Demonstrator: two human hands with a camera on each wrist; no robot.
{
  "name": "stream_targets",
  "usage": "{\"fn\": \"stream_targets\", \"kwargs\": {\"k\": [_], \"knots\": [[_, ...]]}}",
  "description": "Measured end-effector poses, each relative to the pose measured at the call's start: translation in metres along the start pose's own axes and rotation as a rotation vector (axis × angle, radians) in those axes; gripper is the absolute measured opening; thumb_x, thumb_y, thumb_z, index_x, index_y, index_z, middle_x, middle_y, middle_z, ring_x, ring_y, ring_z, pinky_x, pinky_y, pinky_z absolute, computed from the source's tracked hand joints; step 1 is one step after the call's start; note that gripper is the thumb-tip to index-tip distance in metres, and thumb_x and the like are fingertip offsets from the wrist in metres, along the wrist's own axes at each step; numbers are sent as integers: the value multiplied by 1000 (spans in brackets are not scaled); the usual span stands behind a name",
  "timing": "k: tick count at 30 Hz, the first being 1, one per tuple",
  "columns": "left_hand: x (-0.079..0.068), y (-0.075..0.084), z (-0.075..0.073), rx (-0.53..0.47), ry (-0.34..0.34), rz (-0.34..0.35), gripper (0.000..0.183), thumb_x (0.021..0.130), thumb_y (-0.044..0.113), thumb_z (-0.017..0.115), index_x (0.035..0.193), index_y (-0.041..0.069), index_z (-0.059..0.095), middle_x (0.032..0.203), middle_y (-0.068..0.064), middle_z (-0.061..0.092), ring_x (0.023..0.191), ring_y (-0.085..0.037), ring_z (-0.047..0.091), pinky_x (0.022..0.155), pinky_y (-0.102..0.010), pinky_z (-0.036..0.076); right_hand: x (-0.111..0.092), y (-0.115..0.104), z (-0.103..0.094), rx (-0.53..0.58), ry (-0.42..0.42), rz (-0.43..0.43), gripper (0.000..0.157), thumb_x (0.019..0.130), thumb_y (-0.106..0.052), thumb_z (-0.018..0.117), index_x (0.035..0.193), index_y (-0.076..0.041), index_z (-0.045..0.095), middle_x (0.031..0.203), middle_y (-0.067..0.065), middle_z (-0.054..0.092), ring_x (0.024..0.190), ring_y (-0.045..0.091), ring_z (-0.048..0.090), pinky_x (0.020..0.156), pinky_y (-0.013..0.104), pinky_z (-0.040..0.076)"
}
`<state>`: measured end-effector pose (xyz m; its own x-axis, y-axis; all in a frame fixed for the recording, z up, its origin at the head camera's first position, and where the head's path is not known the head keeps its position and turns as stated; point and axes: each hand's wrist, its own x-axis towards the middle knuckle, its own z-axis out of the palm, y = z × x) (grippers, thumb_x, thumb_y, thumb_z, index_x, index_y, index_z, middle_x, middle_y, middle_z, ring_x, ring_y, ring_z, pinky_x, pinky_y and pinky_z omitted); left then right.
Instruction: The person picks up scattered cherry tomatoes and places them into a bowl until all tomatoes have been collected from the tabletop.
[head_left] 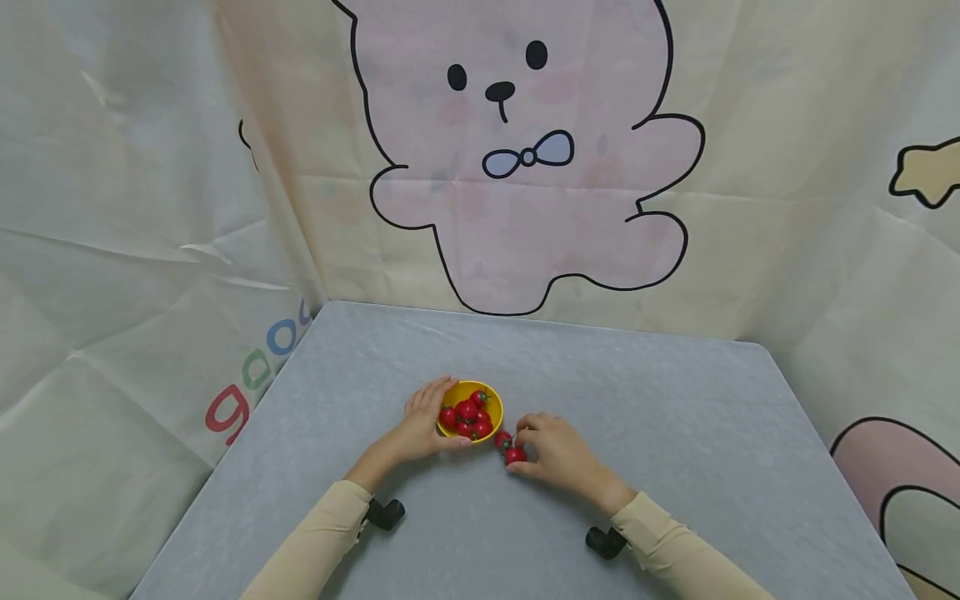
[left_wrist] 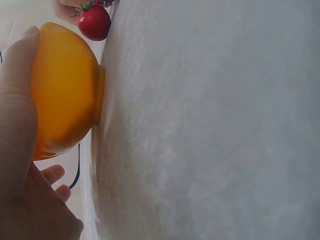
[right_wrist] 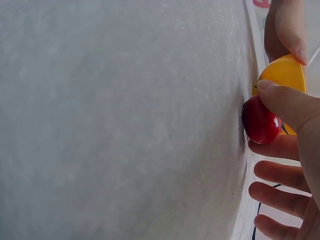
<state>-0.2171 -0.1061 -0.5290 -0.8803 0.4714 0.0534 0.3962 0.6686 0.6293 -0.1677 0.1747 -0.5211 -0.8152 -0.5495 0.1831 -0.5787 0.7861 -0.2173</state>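
Note:
A yellow bowl (head_left: 497, 398) stands on the table with several red cherry tomatoes (head_left: 467, 410) inside. My left hand (head_left: 423, 425) holds it from the left, the thumb along its near side and the fingers round its far side. To the bowl's right, two more cherry tomatoes lie close together, one nearer the bowl (head_left: 503, 439) and one by my right hand (head_left: 558, 454). That nearer tomato (right_wrist: 261, 120) sits between my right thumb (right_wrist: 285, 102) and index finger, which pinch it at table level. My other right fingers are spread apart.
The grey table (head_left: 630, 400) stretches out on all sides of the bowl. Printed cloth (head_left: 765, 233) hangs behind it and along both sides. A black wrist camera (head_left: 386, 514) is on the left forearm, another (head_left: 605, 542) on the right.

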Motion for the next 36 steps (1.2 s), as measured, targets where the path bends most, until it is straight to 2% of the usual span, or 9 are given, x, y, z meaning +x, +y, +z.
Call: {"fn": "stream_targets", "kwargs": {"k": [10, 17, 26, 36], "knots": [[0, 1, 0, 14, -4, -6, 107, 75, 58, 78, 156, 15, 23, 162, -13, 24, 149, -38, 19, 121, -63, 12, 3, 1, -18, -12, 57, -13, 32, 75, -48, 83, 90, -21, 73, 113, 2, 69, 98, 18, 61, 84, 38, 55], [1, 1, -1, 15, -7, -3, 108, 74, 59, 78, 156, 15, 23, 162, -12, 25, 148, -37, 20, 121, -63, 13, 4, 3, -28, 2, 68, -29, 32, 77, -46, 82, 91, -19, 72, 115, 7, 70, 101, 22, 63, 87, 42, 55], [1, 0, -1, -2, 7, 5, 108, 74, 60, 77, 156, 16, 23, 162, -12, 25, 148, -38, 21, 120, -64, 14, 8, 8, -49, -24, 128, 3, 29, 75, -45, 84, 90, -22, 73, 117, 5, 70, 99, 21, 64, 84, 39, 57], [0, -1, 0, 11, -6, 13, 108, 75, 55, 81, 156, 14, 22, 163, -13, 24, 150, -37, 19, 121, -60, 11, 16, 4, -60, -15, 126, 8, 28, 78, -43, 82, 94, -21, 74, 118, 4, 69, 103, 22, 64, 89, 41, 56]]}}
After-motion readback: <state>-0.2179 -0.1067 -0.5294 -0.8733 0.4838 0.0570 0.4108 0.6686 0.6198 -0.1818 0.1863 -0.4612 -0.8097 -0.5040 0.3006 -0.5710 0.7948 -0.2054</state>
